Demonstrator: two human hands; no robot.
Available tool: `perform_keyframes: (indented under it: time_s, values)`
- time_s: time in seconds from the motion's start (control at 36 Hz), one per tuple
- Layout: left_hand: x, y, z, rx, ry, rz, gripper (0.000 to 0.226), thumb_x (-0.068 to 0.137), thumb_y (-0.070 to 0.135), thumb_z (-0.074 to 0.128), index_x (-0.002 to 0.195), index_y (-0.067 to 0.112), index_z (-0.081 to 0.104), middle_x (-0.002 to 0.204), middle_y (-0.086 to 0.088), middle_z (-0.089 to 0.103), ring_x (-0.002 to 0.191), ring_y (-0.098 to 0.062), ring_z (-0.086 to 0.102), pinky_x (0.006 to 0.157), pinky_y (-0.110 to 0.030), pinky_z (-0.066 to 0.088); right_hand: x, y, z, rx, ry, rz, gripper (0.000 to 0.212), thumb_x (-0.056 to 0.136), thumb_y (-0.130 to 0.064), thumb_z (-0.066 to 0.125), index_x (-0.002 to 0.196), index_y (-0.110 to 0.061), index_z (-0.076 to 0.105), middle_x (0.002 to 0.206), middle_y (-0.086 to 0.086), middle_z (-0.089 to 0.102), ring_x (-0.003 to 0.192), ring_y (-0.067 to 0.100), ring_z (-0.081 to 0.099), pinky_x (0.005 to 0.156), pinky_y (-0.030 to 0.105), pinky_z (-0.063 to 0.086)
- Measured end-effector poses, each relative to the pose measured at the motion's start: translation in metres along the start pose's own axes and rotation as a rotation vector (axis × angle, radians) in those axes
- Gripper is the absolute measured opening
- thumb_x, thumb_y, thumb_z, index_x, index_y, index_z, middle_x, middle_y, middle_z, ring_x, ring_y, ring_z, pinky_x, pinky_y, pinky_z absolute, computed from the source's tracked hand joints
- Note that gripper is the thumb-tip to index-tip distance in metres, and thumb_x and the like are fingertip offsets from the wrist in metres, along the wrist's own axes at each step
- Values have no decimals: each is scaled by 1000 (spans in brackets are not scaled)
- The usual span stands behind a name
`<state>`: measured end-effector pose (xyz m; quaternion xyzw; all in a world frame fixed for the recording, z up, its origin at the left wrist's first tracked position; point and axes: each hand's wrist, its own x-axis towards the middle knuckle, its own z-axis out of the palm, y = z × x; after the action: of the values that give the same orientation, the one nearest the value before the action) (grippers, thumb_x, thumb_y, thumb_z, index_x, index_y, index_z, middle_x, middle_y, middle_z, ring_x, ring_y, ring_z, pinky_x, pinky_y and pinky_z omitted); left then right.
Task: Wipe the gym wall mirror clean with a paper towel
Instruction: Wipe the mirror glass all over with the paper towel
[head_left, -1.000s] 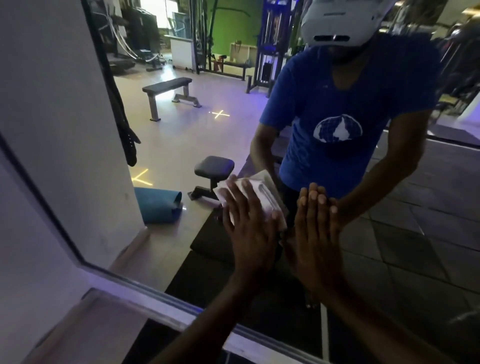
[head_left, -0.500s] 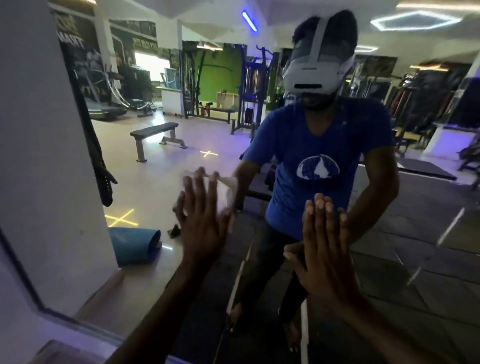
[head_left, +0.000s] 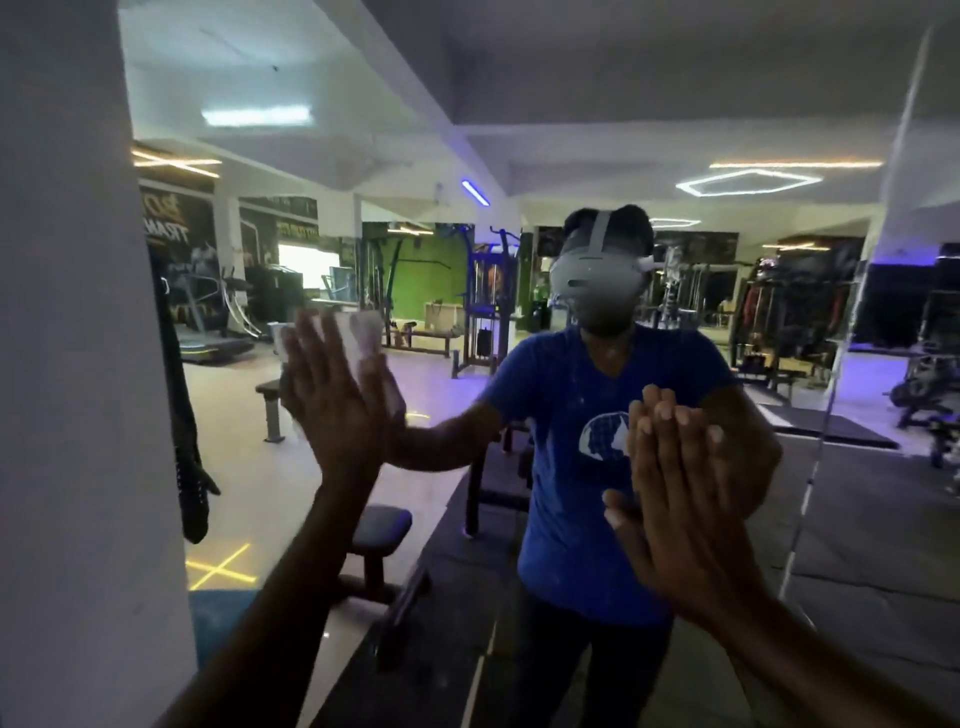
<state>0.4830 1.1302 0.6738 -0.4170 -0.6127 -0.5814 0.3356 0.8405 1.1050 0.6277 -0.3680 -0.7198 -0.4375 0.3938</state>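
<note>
Left hand (head_left: 332, 410): flat, fingers straight, pressing paper towel (head_left: 363, 338) on wall mirror (head_left: 519, 130) at 9 o'clock.
Right hand (head_left: 675, 483): flat, bare, bracing glass.
Progress: mid-wipe; upper glass apparently left.

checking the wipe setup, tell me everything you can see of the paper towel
The paper towel is white, looks folded into a flat wad, and is blurred. The left hand presses it flat against the mirror with straight, spread fingers, high on the glass near the left edge. Its top and right side stick out past the fingers; the rest is hidden behind the hand. Dirt or wetness cannot be told.
</note>
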Motion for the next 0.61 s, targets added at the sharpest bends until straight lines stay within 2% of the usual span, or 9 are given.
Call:
perform_keyframes:
  time_s: [0.06,0.11,0.19,0.25,0.31,0.44,0.53,0.56,0.61]
  values:
    - [-2,16,6,-13,53,-303,66,111,44,33,166,10,21,172,-17,20,160,-35,18,123,-57,27,13,1,-4,-7,-6,9,85,99,-38,57,161,10,24,172,28,13,161,45,11,130,62,12]
    - [-22,61,3,-18,58,-311,71,109,48,31,166,7,20,172,-22,17,160,-40,16,125,-58,24,28,1,-4,-39,0,19,86,99,-39,57,161,10,23,173,28,13,162,44,10,130,63,12]
    - [-58,120,-9,-71,-151,246,78,107,52,37,168,12,9,174,-19,0,161,-39,0,130,-53,4,54,-1,-5,-62,43,32,83,100,-42,50,161,9,25,173,28,12,163,40,5,131,59,4]
    - [-35,121,-9,-79,-206,622,73,108,54,35,168,19,10,175,-14,-1,162,-34,-1,130,-53,8,71,-3,-3,-72,68,30,83,100,-41,49,161,10,25,173,28,11,163,40,3,131,59,3]
    - [16,99,-10,-67,-186,753,67,109,53,24,167,23,11,176,-10,3,163,-30,0,130,-52,11,84,-7,-2,-77,67,22,83,100,-43,46,161,9,24,173,29,10,163,41,3,131,61,4]
    - [119,10,-18,54,28,151,67,110,52,13,168,17,18,175,-13,13,162,-30,11,129,-49,12,116,-6,-1,-93,80,43,85,102,-48,41,163,8,20,173,28,7,163,42,3,130,60,-2]
    - [107,40,-17,-13,121,-176,67,109,47,26,166,10,24,171,-19,22,159,-37,21,126,-49,13,138,-8,-4,-93,80,47,87,103,-48,42,164,8,15,173,28,3,162,43,2,130,62,-1]
    - [92,63,-18,-21,120,-155,69,109,46,30,166,9,19,171,-21,20,159,-40,19,127,-51,15,146,-11,-5,-93,80,41,87,103,-47,44,164,8,14,173,29,3,162,43,1,130,63,0]
    - [57,101,-22,-12,-13,195,73,109,46,35,167,11,10,173,-21,10,161,-41,8,129,-55,15,161,-19,-6,-87,84,19,89,102,-45,47,164,8,13,173,29,2,162,44,2,129,66,4]
